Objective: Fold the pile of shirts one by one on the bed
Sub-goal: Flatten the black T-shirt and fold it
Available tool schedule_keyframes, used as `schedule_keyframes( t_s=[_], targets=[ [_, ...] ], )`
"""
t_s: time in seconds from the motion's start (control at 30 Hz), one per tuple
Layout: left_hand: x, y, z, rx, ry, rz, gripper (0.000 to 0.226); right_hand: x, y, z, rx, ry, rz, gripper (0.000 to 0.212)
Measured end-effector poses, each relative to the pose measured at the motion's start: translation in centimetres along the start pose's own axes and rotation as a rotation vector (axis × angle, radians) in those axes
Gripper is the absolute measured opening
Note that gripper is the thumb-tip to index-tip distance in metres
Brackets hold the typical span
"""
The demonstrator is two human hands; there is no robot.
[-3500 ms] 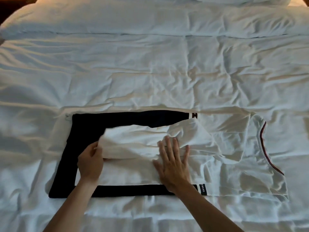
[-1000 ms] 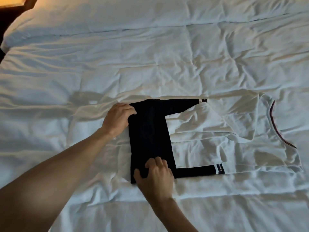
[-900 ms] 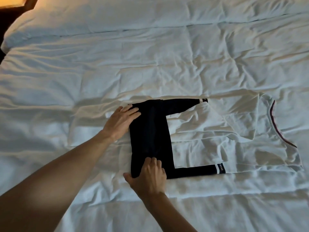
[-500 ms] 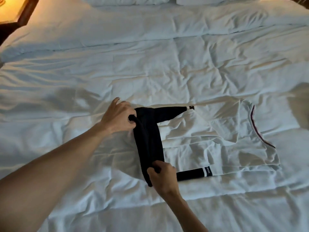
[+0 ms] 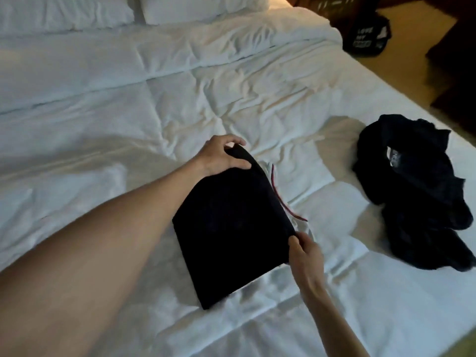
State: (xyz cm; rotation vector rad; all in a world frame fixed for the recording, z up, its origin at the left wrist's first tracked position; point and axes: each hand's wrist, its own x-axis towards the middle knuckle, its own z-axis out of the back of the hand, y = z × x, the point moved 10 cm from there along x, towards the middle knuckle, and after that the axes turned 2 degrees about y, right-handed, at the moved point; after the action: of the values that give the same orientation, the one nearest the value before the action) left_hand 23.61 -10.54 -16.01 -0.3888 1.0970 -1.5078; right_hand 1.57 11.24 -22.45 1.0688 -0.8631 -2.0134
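Observation:
A folded shirt (image 5: pixel 231 228) lies on the white bed (image 5: pixel 128 112) as a compact black rectangle, with a white edge and a red-trimmed collar peeking out on its right side. My left hand (image 5: pixel 222 155) grips its far corner, thumb on top. My right hand (image 5: pixel 305 256) pinches its near right corner. A crumpled pile of black shirts (image 5: pixel 422 191) sits to the right near the bed's edge.
Two white pillows (image 5: pixel 201 6) lie at the head of the bed. Beyond the bed's right edge there is floor with a dark bag bearing white lettering (image 5: pixel 367 34) and dark wooden furniture (image 5: pixel 458 73).
The black lower part of the shirt has been folded over the white part, covering it. The view has swung right, bringing the black pile and the floor into sight.

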Motion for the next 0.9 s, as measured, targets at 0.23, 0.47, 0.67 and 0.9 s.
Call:
schedule_keyframes(
  t_s=[0.23,0.47,0.67,0.9],
  targets=[
    [2.3,2.5,-5.3,0.245,-0.155,0.123,0.007,2.6,-3.1,1.8,-0.082,0.074,0.028,0.025],
    [5.4,1.1,-8.1,0.302,0.011,0.104,0.054,3.1,-5.1,5.8,0.01,-0.182,-0.158,0.064],
    [1.6,7.8,-4.0,0.557,-0.049,0.281,0.069,-3.3,-8.7,-0.8,0.291,0.008,-0.373,0.055],
    [-1.2,11.6,-2.3,0.645,-0.044,0.293,0.059,-6.0,-7.7,-10.0,0.369,0.368,-0.451,0.052]
  ],
)
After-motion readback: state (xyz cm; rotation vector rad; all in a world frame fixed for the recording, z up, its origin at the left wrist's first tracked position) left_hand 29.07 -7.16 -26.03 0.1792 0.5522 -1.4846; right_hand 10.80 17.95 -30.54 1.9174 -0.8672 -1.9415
